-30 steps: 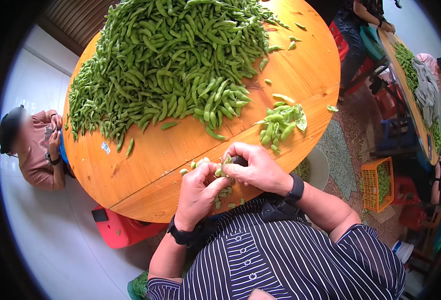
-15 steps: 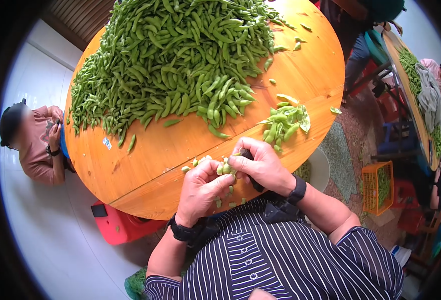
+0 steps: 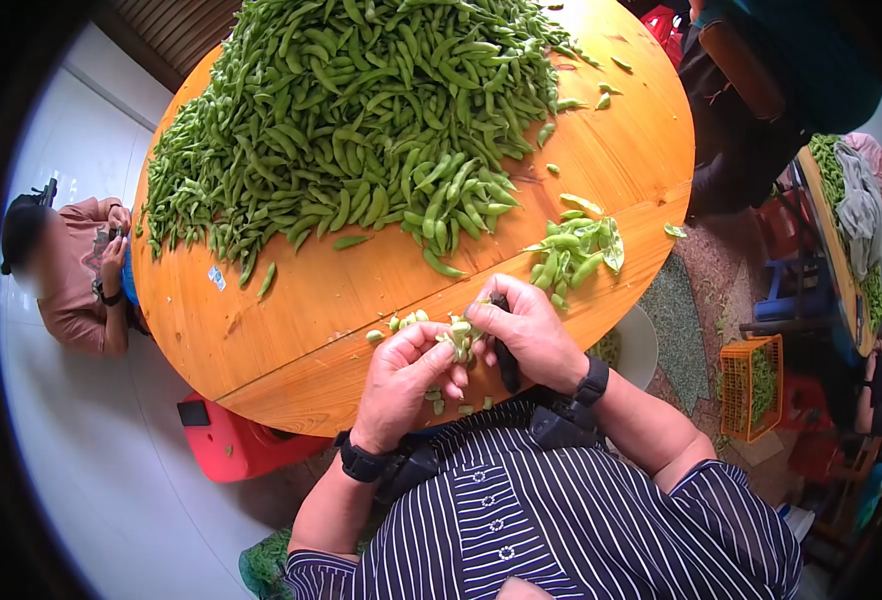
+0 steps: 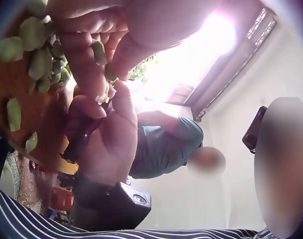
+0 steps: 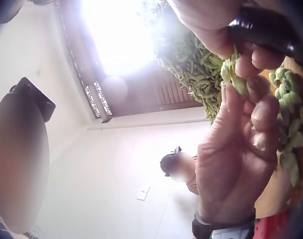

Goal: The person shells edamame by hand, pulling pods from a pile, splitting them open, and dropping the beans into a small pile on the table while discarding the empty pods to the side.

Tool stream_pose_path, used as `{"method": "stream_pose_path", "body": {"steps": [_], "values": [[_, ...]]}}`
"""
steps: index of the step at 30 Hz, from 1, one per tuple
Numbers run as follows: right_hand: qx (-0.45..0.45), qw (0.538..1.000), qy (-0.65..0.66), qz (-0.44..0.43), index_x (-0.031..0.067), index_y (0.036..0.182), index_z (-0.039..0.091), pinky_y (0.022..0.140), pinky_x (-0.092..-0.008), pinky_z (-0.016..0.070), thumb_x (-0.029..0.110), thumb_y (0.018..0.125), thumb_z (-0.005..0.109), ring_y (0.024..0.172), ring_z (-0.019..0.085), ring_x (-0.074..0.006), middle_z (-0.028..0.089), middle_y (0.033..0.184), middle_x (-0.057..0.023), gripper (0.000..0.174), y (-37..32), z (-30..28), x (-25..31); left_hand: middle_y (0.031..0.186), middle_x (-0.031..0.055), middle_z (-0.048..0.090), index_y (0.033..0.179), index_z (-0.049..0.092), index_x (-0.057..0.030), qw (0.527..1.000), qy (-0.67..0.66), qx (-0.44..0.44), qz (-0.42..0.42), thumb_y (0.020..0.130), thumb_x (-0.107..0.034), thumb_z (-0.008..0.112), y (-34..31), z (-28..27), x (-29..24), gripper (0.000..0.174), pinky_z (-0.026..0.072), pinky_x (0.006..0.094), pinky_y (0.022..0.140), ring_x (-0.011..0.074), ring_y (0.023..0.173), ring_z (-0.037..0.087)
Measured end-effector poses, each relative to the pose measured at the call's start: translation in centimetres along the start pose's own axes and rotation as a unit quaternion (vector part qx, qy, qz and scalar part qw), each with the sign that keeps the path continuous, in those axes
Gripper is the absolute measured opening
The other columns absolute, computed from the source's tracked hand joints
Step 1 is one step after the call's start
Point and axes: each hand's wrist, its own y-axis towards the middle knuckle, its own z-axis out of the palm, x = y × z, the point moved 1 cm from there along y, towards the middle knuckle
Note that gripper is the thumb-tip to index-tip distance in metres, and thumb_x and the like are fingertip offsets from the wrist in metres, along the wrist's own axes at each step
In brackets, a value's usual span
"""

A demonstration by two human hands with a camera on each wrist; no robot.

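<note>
Both hands meet over the table's near edge at a green soybean pod [image 5: 231, 74] with pale beans showing. My left hand [image 3: 401, 365] pinches the pod between thumb and fingers; loose shelled beans [image 4: 39, 62] lie beside it on the wood. My right hand [image 3: 533, 335] has thumb and forefinger at the pod's other end. The other right fingers curl round a dark, glossy handle-like thing [image 5: 268, 31], which sticks out below the palm; its far end is hidden. A small bunch of pods [image 3: 573, 250] lies beyond the right hand.
A big heap of soybean pods [image 3: 341, 130] covers the far side of the round wooden table [image 3: 311, 330]. A person [image 3: 86, 270] sits at left; another person [image 3: 771, 80] is at upper right. A red stool [image 3: 231, 440] and an orange crate [image 3: 751, 390] stand beside the table.
The fingers have shifted at the pod, and more of the dark handle shows below my right hand. At upper right a person has come closer to the table.
</note>
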Motion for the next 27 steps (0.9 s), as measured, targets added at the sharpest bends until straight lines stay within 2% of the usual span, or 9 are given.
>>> {"method": "stream_pose_path", "body": {"steps": [3, 6, 9, 11, 12, 16, 22, 24, 27], "values": [[-0.017, 1.000, -0.004, -0.016, 0.0051, 0.090, 0.053, 0.050, -0.0201, 0.0469, 0.016, 0.096, 0.062, 0.058, 0.057, -0.0055, 0.062, 0.071, -0.0020, 0.016, 0.0, 0.0, 0.2, 0.084, 0.0075, 0.067, 0.111, 0.057, -0.0019, 1.000, 0.000, -0.006, -0.006, 0.101, -0.013, 0.056, 0.0, -0.2, 0.1, 0.015, 0.0527, 0.0214, 0.062, 0.0094, 0.066, 0.063], [-0.027, 0.997, -0.063, -0.039, 0.0042, 0.086, 0.054, 0.051, -0.0226, 0.0458, 0.015, 0.094, 0.064, 0.059, 0.056, -0.0059, 0.061, 0.070, -0.0012, 0.017, -0.1, -0.1, 0.2, 0.085, 0.0076, 0.066, 0.114, 0.057, -0.0018, 1.000, -0.009, -0.008, -0.014, 0.102, -0.014, 0.054, 0.1, -0.3, 0.1, 0.017, 0.0531, 0.0212, 0.062, 0.0100, 0.066, 0.063], [-0.053, 0.983, -0.154, -0.086, 0.0015, 0.082, 0.054, 0.053, -0.0266, 0.0456, 0.013, 0.091, 0.066, 0.059, 0.055, -0.0087, 0.060, 0.068, -0.0038, 0.019, -0.3, 0.3, 0.2, 0.087, 0.0067, 0.066, 0.114, 0.057, -0.0021, 0.999, -0.036, -0.019, -0.018, 0.103, -0.016, 0.054, 0.1, -0.1, -0.3, 0.019, 0.0532, 0.0204, 0.062, 0.0101, 0.067, 0.063], [-0.093, 0.927, -0.314, -0.182, -0.0008, 0.081, 0.053, 0.055, -0.0299, 0.0464, 0.010, 0.088, 0.065, 0.059, 0.055, -0.0133, 0.058, 0.066, -0.0088, 0.017, -0.7, 0.9, 0.9, 0.089, 0.0054, 0.065, 0.114, 0.058, -0.0023, 0.999, -0.034, -0.019, -0.015, 0.102, -0.018, 0.056, 0.1, 0.2, -0.4, 0.020, 0.0532, 0.0196, 0.062, 0.0095, 0.070, 0.063], [-0.097, 0.926, -0.315, -0.185, -0.0017, 0.082, 0.053, 0.056, -0.0314, 0.0474, 0.010, 0.086, 0.066, 0.058, 0.057, -0.0169, 0.057, 0.065, -0.0133, 0.018, -0.8, 1.1, 1.0, 0.089, 0.0054, 0.065, 0.114, 0.058, -0.0023, 0.999, -0.034, -0.019, -0.015, 0.102, -0.018, 0.056, 0.1, 0.4, -0.4, 0.020, 0.0532, 0.0196, 0.062, 0.0095, 0.070, 0.063], [-0.086, 0.936, -0.287, -0.185, -0.0011, 0.082, 0.054, 0.056, -0.0322, 0.0478, 0.010, 0.086, 0.067, 0.058, 0.059, -0.0179, 0.059, 0.066, -0.0130, 0.018, -1.2, 1.6, 1.5, 0.090, 0.0043, 0.065, 0.113, 0.059, -0.0017, 0.999, 0.004, -0.044, -0.005, 0.099, -0.018, 0.061, 0.0, 0.7, -0.8, 0.022, 0.0536, 0.0209, 0.063, 0.0086, 0.072, 0.062], [-0.072, 0.929, -0.297, -0.210, -0.0009, 0.083, 0.056, 0.055, -0.0303, 0.0467, 0.011, 0.086, 0.069, 0.060, 0.059, -0.0140, 0.060, 0.066, -0.0104, 0.018, -1.0, 0.9, 0.7, 0.089, 0.0042, 0.066, 0.114, 0.061, -0.0008, 0.999, 0.001, -0.038, 0.008, 0.098, -0.012, 0.062, 0.0, 0.0, -0.5, 0.020, 0.0535, 0.0223, 0.065, 0.0092, 0.073, 0.063], [-0.071, 0.945, -0.275, -0.163, -0.0001, 0.087, 0.058, 0.058, -0.0248, 0.0450, 0.011, 0.087, 0.070, 0.067, 0.054, -0.0057, 0.061, 0.074, -0.0030, 0.017, -1.1, 0.7, 0.8, 0.091, 0.0043, 0.066, 0.114, 0.062, -0.0014, 0.999, 0.007, -0.038, 0.006, 0.097, -0.009, 0.062, 0.0, 0.1, -0.5, 0.019, 0.0532, 0.0224, 0.065, 0.0099, 0.075, 0.063], [-0.075, 0.943, -0.280, -0.163, 0.0002, 0.087, 0.058, 0.058, -0.0245, 0.0446, 0.011, 0.087, 0.070, 0.067, 0.053, -0.0053, 0.060, 0.074, -0.0020, 0.016, -1.1, 0.7, 0.7, 0.092, 0.0054, 0.067, 0.115, 0.062, -0.0007, 0.998, 0.011, -0.059, 0.028, 0.097, -0.008, 0.061, 0.1, 0.2, -0.6, 0.020, 0.0534, 0.0227, 0.066, 0.0109, 0.075, 0.064]]}}
